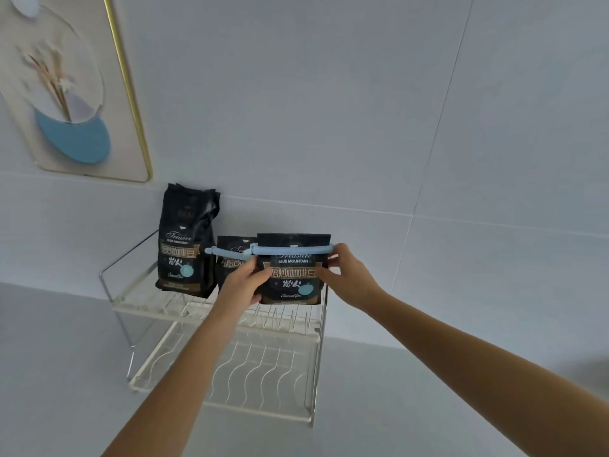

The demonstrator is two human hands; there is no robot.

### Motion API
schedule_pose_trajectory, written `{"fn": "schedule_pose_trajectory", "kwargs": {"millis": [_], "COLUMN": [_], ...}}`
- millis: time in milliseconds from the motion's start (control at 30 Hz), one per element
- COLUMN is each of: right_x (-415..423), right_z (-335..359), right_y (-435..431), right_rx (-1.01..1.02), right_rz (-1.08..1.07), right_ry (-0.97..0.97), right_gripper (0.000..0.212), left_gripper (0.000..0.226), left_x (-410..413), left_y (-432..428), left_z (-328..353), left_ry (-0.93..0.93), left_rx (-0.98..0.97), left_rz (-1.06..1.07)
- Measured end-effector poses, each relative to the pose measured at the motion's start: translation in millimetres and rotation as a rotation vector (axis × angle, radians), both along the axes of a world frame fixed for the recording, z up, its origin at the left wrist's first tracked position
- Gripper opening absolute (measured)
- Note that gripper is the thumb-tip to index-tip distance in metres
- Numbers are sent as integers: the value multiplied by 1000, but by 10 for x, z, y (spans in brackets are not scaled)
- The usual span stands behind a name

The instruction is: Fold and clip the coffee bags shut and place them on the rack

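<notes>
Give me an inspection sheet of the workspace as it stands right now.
Surface: pale grey counter, bare where visible.
Job's things: three coffee bags on the upper tier of the wire rack; right bag and middle bag each carry a blue clip; tall left bag has none.
Clutter: nothing seen.
Grippers: left hand and right hand grip the right bag's sides.
Cables: nothing seen.
Surroundings: tiled wall; framed picture upper left.

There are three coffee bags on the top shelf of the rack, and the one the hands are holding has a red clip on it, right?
Not quite: the head view shows that the clip on the bag held by both hands is light blue, not red. The rest is right: three bags, top shelf of the rack.
</notes>
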State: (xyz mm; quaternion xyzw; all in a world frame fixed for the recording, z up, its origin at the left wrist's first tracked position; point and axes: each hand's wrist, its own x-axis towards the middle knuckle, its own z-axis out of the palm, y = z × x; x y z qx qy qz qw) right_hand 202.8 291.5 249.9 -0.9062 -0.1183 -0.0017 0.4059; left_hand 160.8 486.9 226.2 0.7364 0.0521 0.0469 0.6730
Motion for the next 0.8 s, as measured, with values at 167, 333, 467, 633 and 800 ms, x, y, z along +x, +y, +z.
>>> {"fn": "schedule_pose_trajectory", "kwargs": {"millis": [167,333,467,633,800], "right_x": [156,275,289,169,59], "right_z": [-107,-141,-148,-142,234], "right_y": [-46,-61,8,-71,-274], "right_rx": [-107,-247,-217,-252,-336], "right_rz": [13,62,110,133,88], "right_ry": [55,96,74,-57,-371], "right_gripper": [39,48,46,76,74], "left_gripper": [11,46,51,35,74], "left_x": [297,420,422,253,30], "left_y": [-55,-65,-57,-92,-289], "left_z": [-174,-222,-218,68,509], "left_ry": [83,105,119,126,-325], "left_rx": [-64,-40,-23,187,802], "left_rz": [-33,-54,-43,-73,134]}}
